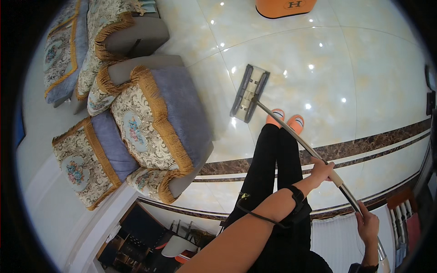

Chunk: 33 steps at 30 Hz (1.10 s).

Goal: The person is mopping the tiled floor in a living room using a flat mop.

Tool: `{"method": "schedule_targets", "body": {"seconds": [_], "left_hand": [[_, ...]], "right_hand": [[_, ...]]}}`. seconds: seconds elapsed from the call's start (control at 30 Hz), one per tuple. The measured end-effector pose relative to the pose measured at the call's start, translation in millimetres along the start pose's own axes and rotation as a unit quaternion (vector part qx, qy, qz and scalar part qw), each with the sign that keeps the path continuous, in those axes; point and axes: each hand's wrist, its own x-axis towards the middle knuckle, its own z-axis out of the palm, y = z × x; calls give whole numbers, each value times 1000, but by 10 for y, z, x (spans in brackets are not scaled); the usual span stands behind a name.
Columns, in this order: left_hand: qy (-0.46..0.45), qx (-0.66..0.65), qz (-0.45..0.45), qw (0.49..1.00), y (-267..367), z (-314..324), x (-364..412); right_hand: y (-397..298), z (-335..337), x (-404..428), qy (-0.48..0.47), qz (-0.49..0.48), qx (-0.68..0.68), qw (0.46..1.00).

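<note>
A flat mop with a long metal handle runs diagonally before me. Its rectangular mop head (250,94) lies on the glossy tiled floor (317,82), ahead and slightly left of my orange slippers (295,124). My left hand (321,169) reaches across my body and grips the handle (296,134) at about its middle, close to a beige sleeve (337,179). Higher up the pole, my right hand (367,221) is wrapped around the shiny metal section near my right side. A black strap (297,195) with a cable circles my left forearm.
To the left stands an armchair (186,112) with a blue seat cover and fringed floral cloths. Beyond it is another covered seat (146,36). An orange container (286,7) sits ahead. Dark marble strips (368,145) cross the floor. White pleated cloth (333,235) hangs at lower right.
</note>
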Motion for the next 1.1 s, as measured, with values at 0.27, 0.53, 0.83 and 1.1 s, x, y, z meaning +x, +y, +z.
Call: {"method": "schedule_targets", "body": {"seconds": [0.27,0.53,0.83,1.1], "left_hand": [[230,109,125,959,851,-1678,302],[369,246,150,883,1158,-2848,38],[200,76,65,975,306,-1832,58],[35,-50,22,998,84,-167,248]], "right_hand": [[-1032,710,1132,-54,-126,239,961],[-2230,1326,1292,-123,-187,258,940],[-1007,1056,857,-127,-136,165,969],[-31,26,241,21,-53,16,998]]}}
